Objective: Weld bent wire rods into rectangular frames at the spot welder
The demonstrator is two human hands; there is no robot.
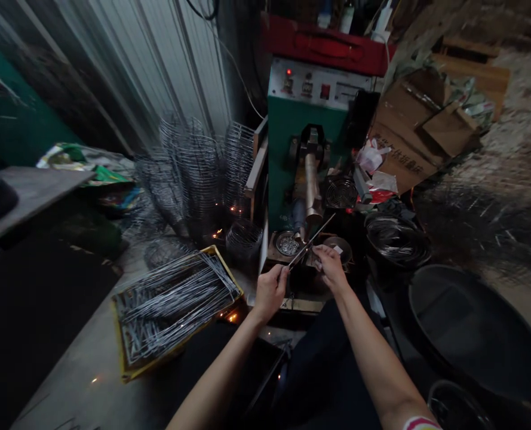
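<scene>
My left hand [272, 291] is closed around the lower end of a thin metal rod [322, 226], which slants up to the right. My right hand [330, 267] is pinched close beside the rod's middle; whether it grips the rod or a small part against it is hidden. The rod crosses at the working tip of a green spot welding machine [281, 140], under its thick metal electrode arm [311, 185]. A round dish of small shiny metal pieces [287, 243] sits left of the tip. Another dark round dish [339, 249] is just behind my right hand.
A yellow crate [122, 352] full of bent wire rods stands at left. Stacked wire baskets [196, 161] rise behind it. Glowing sparks [232, 316] lie scattered on the floor. Wire rings [395, 239] and a large black round tub [471, 328] are at right, below a cardboard box [408, 134].
</scene>
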